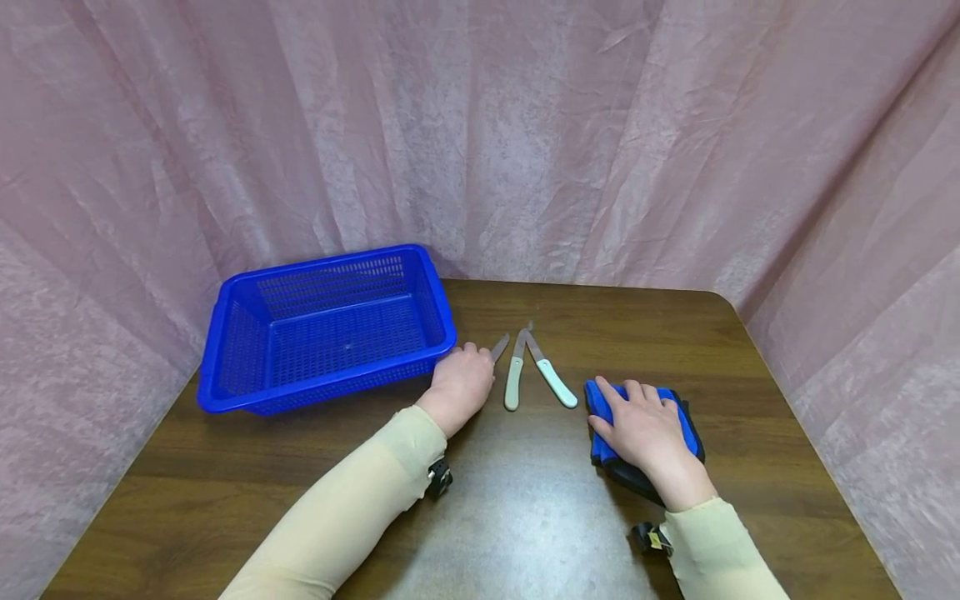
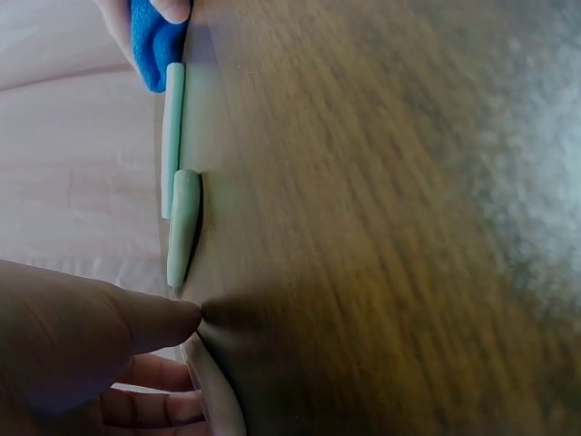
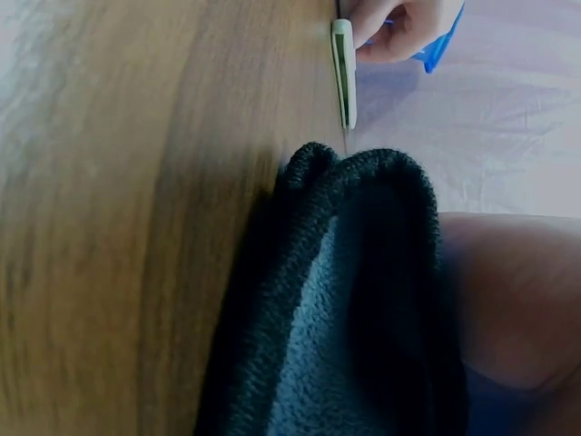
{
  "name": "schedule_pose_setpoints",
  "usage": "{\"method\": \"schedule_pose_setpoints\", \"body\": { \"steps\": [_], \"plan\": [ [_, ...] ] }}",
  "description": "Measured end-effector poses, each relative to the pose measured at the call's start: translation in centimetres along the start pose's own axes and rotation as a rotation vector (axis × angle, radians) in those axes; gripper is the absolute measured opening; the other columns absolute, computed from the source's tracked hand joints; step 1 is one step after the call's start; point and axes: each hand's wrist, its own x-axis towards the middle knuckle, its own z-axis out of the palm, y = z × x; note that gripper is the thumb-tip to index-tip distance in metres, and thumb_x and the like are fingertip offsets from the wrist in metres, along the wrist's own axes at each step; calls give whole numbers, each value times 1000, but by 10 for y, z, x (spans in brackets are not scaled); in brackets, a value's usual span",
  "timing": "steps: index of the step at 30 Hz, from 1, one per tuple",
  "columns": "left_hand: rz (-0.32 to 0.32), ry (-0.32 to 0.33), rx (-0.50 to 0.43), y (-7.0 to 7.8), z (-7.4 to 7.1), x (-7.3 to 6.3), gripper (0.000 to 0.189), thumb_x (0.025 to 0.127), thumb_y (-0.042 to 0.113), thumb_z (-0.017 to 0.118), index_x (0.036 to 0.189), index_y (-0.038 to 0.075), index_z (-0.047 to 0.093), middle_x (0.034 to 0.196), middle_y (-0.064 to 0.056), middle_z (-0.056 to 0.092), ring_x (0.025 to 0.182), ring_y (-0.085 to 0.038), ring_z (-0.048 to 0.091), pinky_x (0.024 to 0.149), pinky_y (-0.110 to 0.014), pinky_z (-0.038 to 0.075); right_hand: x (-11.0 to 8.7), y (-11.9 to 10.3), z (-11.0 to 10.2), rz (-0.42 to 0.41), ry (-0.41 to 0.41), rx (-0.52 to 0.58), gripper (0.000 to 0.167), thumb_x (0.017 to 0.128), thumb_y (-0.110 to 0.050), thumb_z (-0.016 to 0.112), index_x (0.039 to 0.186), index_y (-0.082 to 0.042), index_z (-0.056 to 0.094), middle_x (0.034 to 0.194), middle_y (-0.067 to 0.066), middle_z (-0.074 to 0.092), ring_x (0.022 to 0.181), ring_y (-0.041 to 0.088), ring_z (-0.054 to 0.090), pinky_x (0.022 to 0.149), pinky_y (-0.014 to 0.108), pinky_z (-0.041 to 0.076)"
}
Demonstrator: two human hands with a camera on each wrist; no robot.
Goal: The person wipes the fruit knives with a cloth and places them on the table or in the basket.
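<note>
Beside the basket, my left hand (image 1: 459, 385) holds a small knife by its pale handle (image 2: 218, 391), thumb on one side and fingers behind it. In the head view its blade (image 1: 499, 347) pokes out past the fingers, while the hand hides the handle. Just right of it lie two more knives, a pale green one (image 1: 513, 382) and a mint one (image 1: 556, 382), their blade ends close together and handles spread toward me. My right hand (image 1: 641, 425) rests with fingers spread on a folded blue cloth (image 1: 687, 429) with black edging (image 3: 386, 163).
A blue plastic basket (image 1: 322, 392) with mesh sides stands at the back left, its right corner right by my left hand. Pink curtains (image 1: 480, 142) hang behind and beside the wooden table (image 1: 480, 533). The table's rounded far-right corner lies beyond the cloth.
</note>
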Motion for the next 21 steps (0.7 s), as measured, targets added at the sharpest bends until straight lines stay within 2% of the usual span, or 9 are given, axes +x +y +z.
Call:
{"method": "schedule_pose_setpoints", "body": {
  "steps": [3, 8, 14, 17, 21],
  "plan": [
    [-6, 9, 3, 0, 3, 2, 26, 106, 26, 76, 111, 1, 76, 104, -18, 73, 91, -34, 74, 74, -45, 63, 0, 1, 0, -16, 8, -13, 69, 110, -43, 67, 168, -12, 46, 154, 34, 50, 143, 58, 44, 110, 80, 37],
    [-5, 30, 20, 2, 7, 5, 13, 108, 8, 64, 109, 1, 75, 101, -18, 73, 88, -32, 74, 70, -43, 63, -1, 4, 2, -38, 22, -16, 69, 109, -41, 69, 168, -12, 46, 151, 33, 52, 141, 57, 47, 109, 78, 39],
    [-20, 48, 19, 3, 8, 5, 10, 106, 4, 64, 103, 2, 73, 95, -18, 74, 84, -33, 76, 67, -44, 62, -5, 6, 2, -51, 83, 100, 75, 108, -45, 71, 167, -8, 44, 149, 35, 58, 138, 61, 52, 106, 79, 42],
    [-31, 43, 11, 3, 7, 6, 10, 105, 6, 65, 99, 2, 72, 92, -17, 74, 82, -32, 76, 65, -43, 62, -5, 9, 1, -42, 132, 183, 66, 109, -44, 70, 156, -2, 52, 144, 33, 64, 134, 58, 58, 104, 76, 45],
    [-45, 19, -16, 4, 5, 6, 11, 103, 10, 69, 96, 3, 71, 88, -16, 74, 79, -31, 76, 63, -44, 62, -6, 13, 0, -34, 178, 209, 48, 109, -41, 71, 128, 2, 61, 120, 29, 73, 112, 48, 69, 94, 66, 53]
  ]
}}
